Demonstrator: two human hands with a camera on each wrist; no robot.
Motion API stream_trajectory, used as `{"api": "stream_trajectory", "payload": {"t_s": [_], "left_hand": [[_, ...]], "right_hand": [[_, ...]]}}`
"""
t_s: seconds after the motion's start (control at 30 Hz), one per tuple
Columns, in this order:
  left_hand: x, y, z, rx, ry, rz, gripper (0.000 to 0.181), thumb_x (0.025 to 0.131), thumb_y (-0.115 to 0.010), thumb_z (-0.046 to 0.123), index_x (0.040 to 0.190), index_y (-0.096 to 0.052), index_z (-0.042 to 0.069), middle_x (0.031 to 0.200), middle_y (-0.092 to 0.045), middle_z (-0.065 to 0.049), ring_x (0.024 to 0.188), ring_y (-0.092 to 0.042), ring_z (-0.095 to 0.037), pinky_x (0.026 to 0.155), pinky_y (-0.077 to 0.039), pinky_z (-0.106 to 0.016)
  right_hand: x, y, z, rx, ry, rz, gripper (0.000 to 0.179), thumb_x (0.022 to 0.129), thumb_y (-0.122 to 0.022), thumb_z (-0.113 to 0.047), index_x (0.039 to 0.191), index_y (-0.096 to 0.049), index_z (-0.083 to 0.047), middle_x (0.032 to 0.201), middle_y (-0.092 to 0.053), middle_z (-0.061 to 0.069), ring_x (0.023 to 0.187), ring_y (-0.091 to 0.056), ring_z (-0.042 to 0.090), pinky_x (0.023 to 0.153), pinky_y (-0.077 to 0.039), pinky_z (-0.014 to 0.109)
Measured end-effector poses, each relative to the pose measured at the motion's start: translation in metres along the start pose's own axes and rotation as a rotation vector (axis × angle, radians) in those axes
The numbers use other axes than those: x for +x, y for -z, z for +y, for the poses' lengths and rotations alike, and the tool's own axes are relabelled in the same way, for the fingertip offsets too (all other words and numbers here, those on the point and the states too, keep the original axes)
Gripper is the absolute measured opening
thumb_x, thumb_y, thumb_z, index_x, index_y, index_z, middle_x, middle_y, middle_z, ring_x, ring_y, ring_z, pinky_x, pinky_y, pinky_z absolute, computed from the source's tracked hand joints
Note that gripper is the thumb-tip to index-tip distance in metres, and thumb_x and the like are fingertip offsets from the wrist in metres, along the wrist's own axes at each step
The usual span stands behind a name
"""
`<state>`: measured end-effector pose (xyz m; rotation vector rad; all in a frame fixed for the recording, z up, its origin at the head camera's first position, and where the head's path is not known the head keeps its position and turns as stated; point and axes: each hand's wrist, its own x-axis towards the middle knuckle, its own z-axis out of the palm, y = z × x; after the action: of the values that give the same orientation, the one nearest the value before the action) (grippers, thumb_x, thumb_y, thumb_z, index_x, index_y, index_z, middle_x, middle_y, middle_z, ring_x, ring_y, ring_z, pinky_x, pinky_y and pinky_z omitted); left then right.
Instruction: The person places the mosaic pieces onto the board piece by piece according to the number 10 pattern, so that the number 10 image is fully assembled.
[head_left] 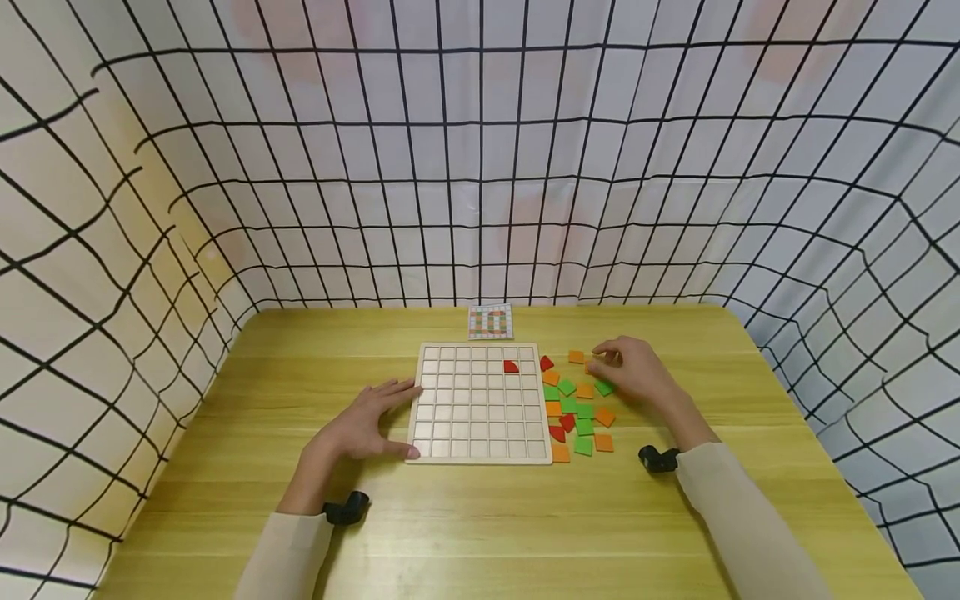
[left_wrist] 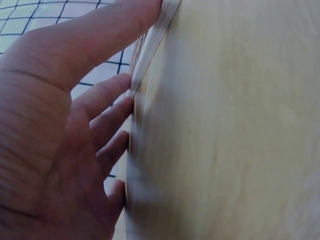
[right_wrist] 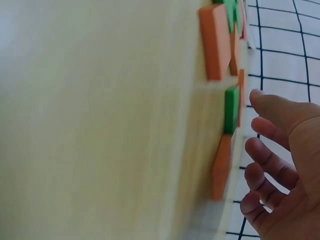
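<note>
A pale wooden grid board [head_left: 480,411] lies flat in the middle of the table, with one red quarter-round tile [head_left: 511,367] in an upper right cell. My left hand [head_left: 365,423] is spread along its left side, fingertips at the edge and thumb at the lower left corner. Over the far end of the loose tiles is my right hand [head_left: 637,368], loosely bent with thumb and fingers apart. In the right wrist view nothing shows between its fingers. Close under them are an orange tile [head_left: 577,357] and a green tile [head_left: 603,387].
Several orange, green and red tiles lie scattered along the board's right side, among them a red tile [head_left: 547,363] and an orange tile [head_left: 603,442]. Behind the board is a small pattern card [head_left: 491,322]. A white wall with black grid lines [head_left: 480,200] surrounds the wooden table [head_left: 465,533].
</note>
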<state>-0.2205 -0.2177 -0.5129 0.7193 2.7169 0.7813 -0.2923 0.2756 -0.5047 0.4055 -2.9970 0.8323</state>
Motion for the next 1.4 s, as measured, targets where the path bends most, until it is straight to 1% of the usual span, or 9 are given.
{"api": "stream_trajectory", "payload": {"t_s": [0.2, 0.27, 0.43, 0.57, 0.73, 0.8, 0.97, 1.17, 1.4], "left_hand": [[0.001, 0.002, 0.0, 0.003, 0.006, 0.001, 0.104, 0.074, -0.087, 0.06, 0.16, -0.039, 0.026, 0.171, -0.029, -0.002, 0.16, -0.018, -0.034, 0.129, -0.006, -0.062], [0.002, 0.002, 0.0, 0.005, -0.006, 0.008, 0.104, 0.074, -0.086, 0.06, 0.16, -0.04, 0.024, 0.17, -0.03, -0.004, 0.159, -0.02, -0.036, 0.128, -0.007, -0.065], [0.002, 0.003, 0.002, 0.002, -0.014, 0.007, 0.104, 0.075, -0.087, 0.058, 0.16, -0.04, 0.023, 0.17, -0.03, -0.005, 0.159, -0.02, -0.038, 0.128, -0.007, -0.065], [0.004, 0.003, 0.003, -0.006, -0.002, 0.002, 0.104, 0.074, -0.087, 0.058, 0.16, -0.039, 0.025, 0.17, -0.029, -0.002, 0.16, -0.018, -0.035, 0.129, -0.005, -0.063], [0.004, 0.001, 0.002, 0.001, 0.003, 0.006, 0.103, 0.074, -0.087, 0.058, 0.16, -0.04, 0.025, 0.17, -0.029, -0.002, 0.159, -0.019, -0.035, 0.129, -0.006, -0.062], [0.003, 0.0, 0.002, 0.008, -0.006, 0.013, 0.103, 0.074, -0.086, 0.058, 0.16, -0.041, 0.023, 0.17, -0.031, -0.005, 0.158, -0.021, -0.037, 0.128, -0.008, -0.065], [-0.002, -0.002, 0.001, 0.007, -0.004, 0.0, 0.105, 0.073, -0.086, 0.061, 0.16, -0.041, 0.023, 0.169, -0.031, -0.005, 0.158, -0.021, -0.038, 0.128, -0.009, -0.066], [-0.002, -0.002, 0.002, -0.007, -0.009, 0.013, 0.107, 0.071, -0.087, 0.063, 0.159, -0.041, 0.023, 0.169, -0.032, -0.003, 0.159, -0.022, -0.036, 0.128, -0.008, -0.065], [-0.002, -0.001, 0.004, -0.008, -0.006, 0.012, 0.11, 0.069, -0.088, 0.063, 0.16, -0.04, 0.023, 0.17, -0.031, -0.003, 0.159, -0.021, -0.037, 0.128, -0.008, -0.065]], "right_hand": [[-0.003, 0.002, 0.006, 0.008, -0.013, -0.025, 0.045, 0.096, -0.074, -0.039, 0.125, -0.073, -0.006, 0.109, -0.07, 0.012, 0.097, -0.062, 0.028, 0.089, -0.056, 0.047], [-0.003, 0.003, 0.008, 0.005, -0.012, -0.035, 0.045, 0.095, -0.074, -0.04, 0.126, -0.073, -0.006, 0.11, -0.07, 0.012, 0.099, -0.062, 0.028, 0.09, -0.056, 0.048], [-0.004, 0.004, 0.009, -0.002, -0.007, -0.051, 0.046, 0.094, -0.076, -0.04, 0.125, -0.074, -0.005, 0.11, -0.069, 0.012, 0.099, -0.062, 0.028, 0.091, -0.056, 0.05], [-0.004, 0.004, 0.011, -0.001, -0.008, -0.047, 0.044, 0.093, -0.077, -0.039, 0.123, -0.075, -0.006, 0.111, -0.07, 0.013, 0.101, -0.064, 0.03, 0.092, -0.056, 0.052], [-0.005, 0.003, 0.013, 0.017, -0.01, -0.047, 0.042, 0.094, -0.076, -0.036, 0.123, -0.075, -0.006, 0.115, -0.071, 0.015, 0.104, -0.065, 0.032, 0.094, -0.056, 0.054], [-0.006, 0.001, 0.014, 0.022, -0.012, -0.049, 0.041, 0.094, -0.076, -0.036, 0.122, -0.075, -0.006, 0.114, -0.071, 0.014, 0.104, -0.065, 0.031, 0.095, -0.056, 0.054], [-0.009, -0.003, 0.014, 0.027, -0.003, -0.056, 0.039, 0.094, -0.077, -0.034, 0.12, -0.075, -0.005, 0.112, -0.072, 0.013, 0.103, -0.066, 0.03, 0.094, -0.057, 0.053], [-0.009, -0.003, 0.015, 0.019, 0.008, -0.023, 0.038, 0.094, -0.077, -0.033, 0.118, -0.076, -0.004, 0.112, -0.073, 0.014, 0.1, -0.066, 0.029, 0.092, -0.057, 0.052], [-0.007, 0.002, 0.005, 0.021, 0.0, -0.028, 0.04, 0.096, -0.074, -0.032, 0.122, -0.072, -0.002, 0.115, -0.072, 0.015, 0.102, -0.066, 0.029, 0.094, -0.058, 0.051]]}}
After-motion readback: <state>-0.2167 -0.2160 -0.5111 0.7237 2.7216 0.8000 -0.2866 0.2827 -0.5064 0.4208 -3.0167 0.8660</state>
